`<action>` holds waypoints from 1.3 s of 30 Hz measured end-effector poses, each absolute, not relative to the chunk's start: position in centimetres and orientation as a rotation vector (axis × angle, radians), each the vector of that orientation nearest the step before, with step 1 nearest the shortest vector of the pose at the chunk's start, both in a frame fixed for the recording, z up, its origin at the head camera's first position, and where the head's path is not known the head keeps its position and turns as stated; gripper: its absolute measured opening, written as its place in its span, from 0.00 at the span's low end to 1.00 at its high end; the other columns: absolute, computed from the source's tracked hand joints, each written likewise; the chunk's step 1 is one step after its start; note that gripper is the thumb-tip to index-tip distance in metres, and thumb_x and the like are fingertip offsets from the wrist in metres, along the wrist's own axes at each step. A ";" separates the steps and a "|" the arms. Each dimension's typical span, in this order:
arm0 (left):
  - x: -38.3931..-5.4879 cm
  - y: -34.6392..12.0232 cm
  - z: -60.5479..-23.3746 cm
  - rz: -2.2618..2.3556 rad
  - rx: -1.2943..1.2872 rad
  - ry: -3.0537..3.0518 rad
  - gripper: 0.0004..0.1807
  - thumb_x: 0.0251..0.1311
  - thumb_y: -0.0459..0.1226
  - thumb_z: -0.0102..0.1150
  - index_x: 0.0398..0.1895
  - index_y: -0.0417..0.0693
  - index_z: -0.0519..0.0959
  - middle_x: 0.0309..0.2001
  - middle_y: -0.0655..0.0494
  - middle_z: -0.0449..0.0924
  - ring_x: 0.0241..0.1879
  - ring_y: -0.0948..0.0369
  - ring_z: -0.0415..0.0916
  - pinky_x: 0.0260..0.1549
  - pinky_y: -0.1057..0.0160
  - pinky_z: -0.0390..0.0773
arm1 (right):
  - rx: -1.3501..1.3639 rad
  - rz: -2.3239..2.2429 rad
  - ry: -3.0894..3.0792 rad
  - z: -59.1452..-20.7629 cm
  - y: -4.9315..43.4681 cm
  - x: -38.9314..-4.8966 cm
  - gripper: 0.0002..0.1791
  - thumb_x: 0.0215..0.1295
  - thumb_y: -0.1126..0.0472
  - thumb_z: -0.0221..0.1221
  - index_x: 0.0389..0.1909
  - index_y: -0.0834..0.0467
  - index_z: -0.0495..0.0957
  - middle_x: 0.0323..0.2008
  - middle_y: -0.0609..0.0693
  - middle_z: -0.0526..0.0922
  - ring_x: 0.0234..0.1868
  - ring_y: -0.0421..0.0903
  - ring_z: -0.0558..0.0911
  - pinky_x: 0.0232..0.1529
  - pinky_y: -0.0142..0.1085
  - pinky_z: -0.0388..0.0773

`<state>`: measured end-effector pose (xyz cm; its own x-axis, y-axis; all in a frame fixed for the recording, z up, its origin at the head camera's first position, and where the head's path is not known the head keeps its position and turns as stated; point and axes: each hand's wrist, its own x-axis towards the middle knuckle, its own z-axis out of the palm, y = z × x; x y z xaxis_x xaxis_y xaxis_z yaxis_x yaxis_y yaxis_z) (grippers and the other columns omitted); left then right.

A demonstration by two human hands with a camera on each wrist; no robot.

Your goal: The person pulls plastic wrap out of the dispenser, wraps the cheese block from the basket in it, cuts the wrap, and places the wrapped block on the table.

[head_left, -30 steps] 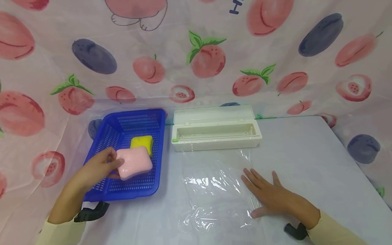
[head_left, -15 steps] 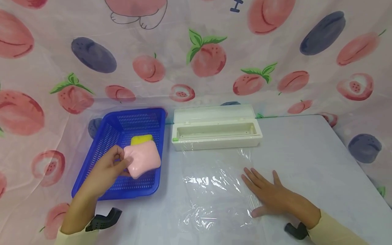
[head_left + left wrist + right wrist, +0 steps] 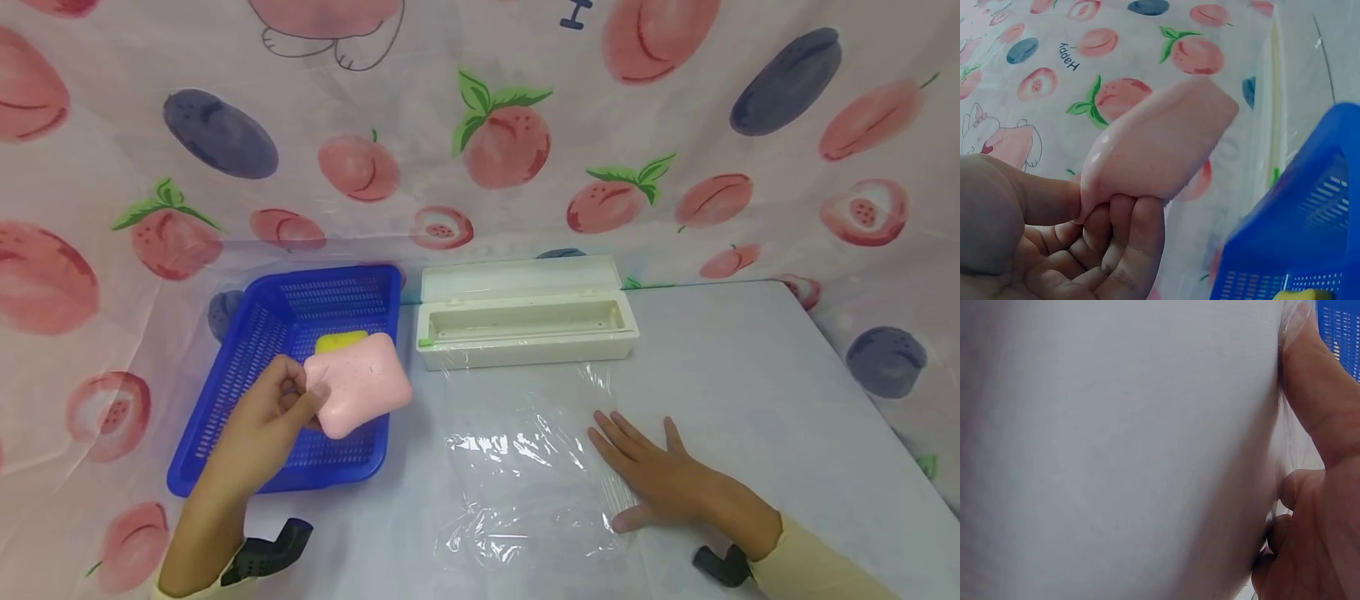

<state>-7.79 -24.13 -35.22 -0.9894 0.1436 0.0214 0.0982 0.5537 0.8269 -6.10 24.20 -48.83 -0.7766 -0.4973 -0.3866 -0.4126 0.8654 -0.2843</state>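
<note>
My left hand point(image 3: 262, 421) pinches a pink sponge point(image 3: 362, 385) by its left edge, between thumb and fingers. The sponge is held tilted above the right side of the blue basket point(image 3: 180, 479); in the left wrist view its smooth pink face point(image 3: 1154, 147) shows. Partly behind it, a yellow sponge point(image 3: 339, 341) lies in the basket. On the table, my right hand point(image 3: 667, 479) lies flat with fingers spread, resting on the right edge of a sheet of clear cling film point(image 3: 517, 479). The film stretches forward from the white dispenser box point(image 3: 525, 357).
The dispenser's lid point(image 3: 517, 279) stands raised at the back, and a small green piece point(image 3: 426, 342) sits at the box's left front. White cloth point(image 3: 750, 375) covers the table. A fruit-print curtain point(image 3: 420, 100) hangs behind.
My left hand has carried the pink sponge to the right, from over the middle of the basket to past its right rim. The right hand has stayed in place on the film.
</note>
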 end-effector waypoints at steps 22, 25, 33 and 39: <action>-7.8 -14.1 -43.4 1.637 0.365 2.167 0.11 0.75 0.37 0.54 0.42 0.40 0.63 0.41 0.40 0.86 0.40 0.58 0.85 0.42 0.58 0.84 | -0.639 -0.225 2.586 -49.1 23.9 -6.2 0.72 0.40 0.18 0.64 0.83 0.47 0.46 0.84 0.50 0.38 0.83 0.58 0.41 0.65 0.82 0.32; -7.8 -12.9 -44.5 1.626 0.345 2.133 0.11 0.74 0.36 0.54 0.41 0.41 0.63 0.38 0.41 0.87 0.37 0.59 0.82 0.39 0.60 0.82 | -0.639 -0.240 2.576 -49.1 23.9 -6.1 0.72 0.40 0.18 0.64 0.83 0.47 0.45 0.84 0.49 0.38 0.83 0.59 0.41 0.64 0.82 0.31; -8.1 -10.2 -46.7 1.538 0.429 2.123 0.11 0.73 0.37 0.55 0.39 0.43 0.64 0.32 0.52 0.80 0.33 0.63 0.76 0.35 0.65 0.76 | -0.647 -0.235 2.575 -48.8 24.0 -6.2 0.71 0.42 0.18 0.63 0.83 0.48 0.45 0.84 0.50 0.38 0.83 0.59 0.40 0.65 0.82 0.32; -8.4 -8.7 -48.0 1.488 0.414 2.123 0.11 0.72 0.38 0.57 0.38 0.44 0.65 0.27 0.57 0.70 0.30 0.63 0.71 0.31 0.67 0.73 | -0.636 -0.228 2.575 -48.9 23.9 -6.2 0.72 0.40 0.19 0.65 0.83 0.47 0.46 0.84 0.50 0.39 0.83 0.59 0.41 0.64 0.83 0.31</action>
<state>-8.40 -8.75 -47.99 -0.8232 0.5182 -0.2319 -0.0413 0.3527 0.9348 -6.21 23.88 -48.87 -0.7797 -0.4756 -0.4072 -0.3969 0.8784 -0.2661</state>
